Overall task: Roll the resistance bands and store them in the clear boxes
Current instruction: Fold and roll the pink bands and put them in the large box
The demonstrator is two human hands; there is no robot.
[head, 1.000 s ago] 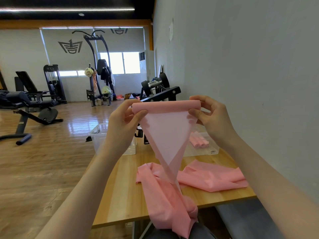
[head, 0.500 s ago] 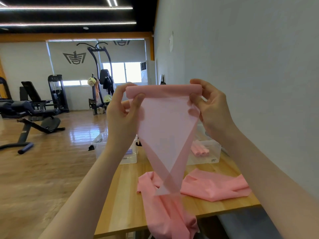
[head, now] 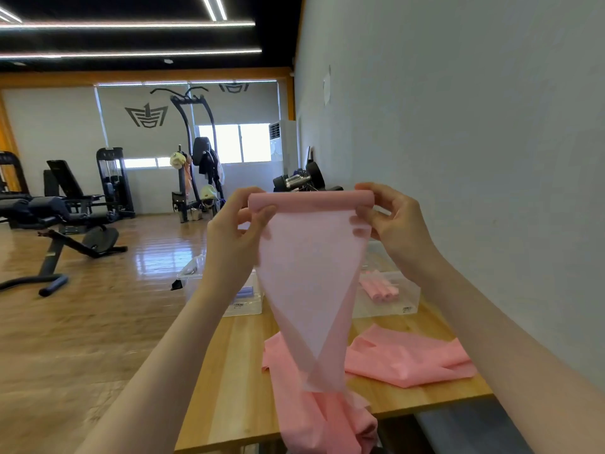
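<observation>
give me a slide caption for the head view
Both hands, left and right, roll a pink resistance band above the wooden table.

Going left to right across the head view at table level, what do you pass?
Weight bench → left clear box → right clear box with pink rolls → grey wall.

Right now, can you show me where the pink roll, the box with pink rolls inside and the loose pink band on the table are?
pink roll [head: 311, 200], head view, middle of the rolled top edge.
box with pink rolls [head: 411, 291], head view, clear front wall.
loose pink band [head: 409, 358], head view, middle of the crumpled cloth.
</observation>
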